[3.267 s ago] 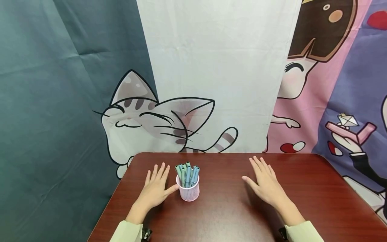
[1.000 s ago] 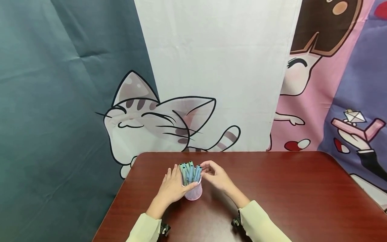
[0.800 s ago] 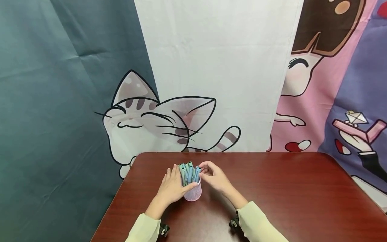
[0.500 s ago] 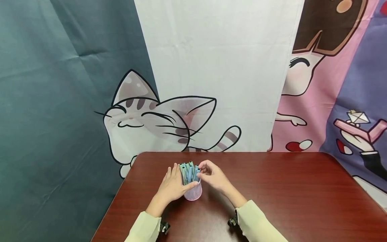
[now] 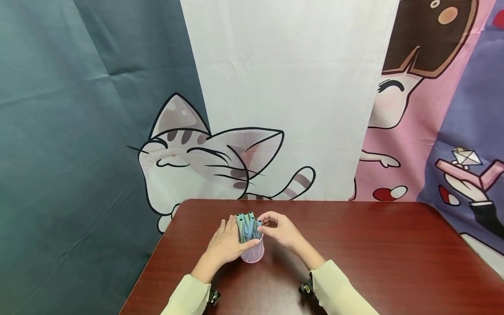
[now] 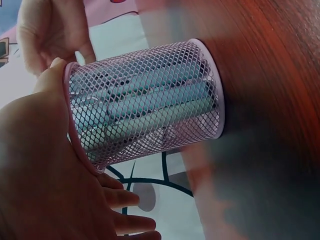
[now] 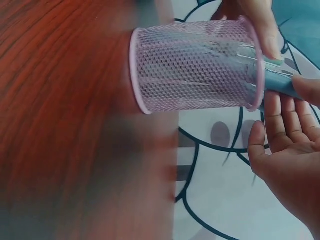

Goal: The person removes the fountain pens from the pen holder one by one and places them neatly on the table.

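A pink wire-mesh pen cup [image 5: 252, 253] stands upright on the table, filled with several blue and green pens [image 5: 242, 229]. My left hand [image 5: 226, 245] rests against its left side, fingers straight up along the pens and thumb lying across the front of the rim. At the right side of the rim, my right hand [image 5: 281, 229] pinches a blue pen [image 7: 281, 82] between thumb and fingers. The right wrist view shows that pen's upper end above the rim, its lower part inside the cup. In the left wrist view the pens show through the mesh [image 6: 150, 100].
The cup stands on a reddish-brown wooden table [image 5: 354, 245] with a rounded far corner. Behind it hangs a cloth backdrop [image 5: 299, 87] with a cartoon cat [image 5: 189, 170] and other figures.
My left hand has moved right against the cup. My right hand has come in from the right side of the table and has taken hold of a blue pen at the rim.
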`<state>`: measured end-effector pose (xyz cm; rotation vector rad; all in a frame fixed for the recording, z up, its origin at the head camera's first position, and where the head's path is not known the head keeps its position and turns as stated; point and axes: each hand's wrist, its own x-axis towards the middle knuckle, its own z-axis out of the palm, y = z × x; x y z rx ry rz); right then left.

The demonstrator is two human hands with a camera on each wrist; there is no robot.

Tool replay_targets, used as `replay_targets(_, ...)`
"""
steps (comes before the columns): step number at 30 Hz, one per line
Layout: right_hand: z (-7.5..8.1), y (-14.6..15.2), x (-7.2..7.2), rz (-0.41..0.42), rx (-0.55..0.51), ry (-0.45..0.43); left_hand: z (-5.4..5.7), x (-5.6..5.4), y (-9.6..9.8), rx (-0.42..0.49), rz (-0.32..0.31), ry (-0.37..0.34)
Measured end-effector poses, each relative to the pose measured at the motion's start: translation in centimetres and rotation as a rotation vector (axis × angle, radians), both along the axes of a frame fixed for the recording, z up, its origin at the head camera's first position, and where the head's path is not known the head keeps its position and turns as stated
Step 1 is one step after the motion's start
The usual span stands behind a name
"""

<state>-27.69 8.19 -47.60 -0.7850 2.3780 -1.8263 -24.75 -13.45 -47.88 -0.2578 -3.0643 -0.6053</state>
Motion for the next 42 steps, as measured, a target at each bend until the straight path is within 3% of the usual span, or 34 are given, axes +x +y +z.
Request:
replay_targets(13, 3.9, 1.3, -0.1, -0.039, -0.023, 0.076, 0.1, -0.3, 0.2, -0.018, -0.020, 0.036)
replay_targets(24, 7.2, 2.7, 0.1, -0.069, -0.072, 0.113, 0.3, -0.3, 0.3, -0.026, -0.031, 0.028)
replay_targets(33, 7.8, 3.9, 0.0, -0.067, -0.078, 0.038, 0.2, 0.1, 0.1, -0.026, -0.016, 0.022)
replay_targets(42, 7.0, 4.3, -0.2, -0.069, -0.110, -0.046, -0.1, 0.0, -0.2, -0.037, -0.017, 0.022)
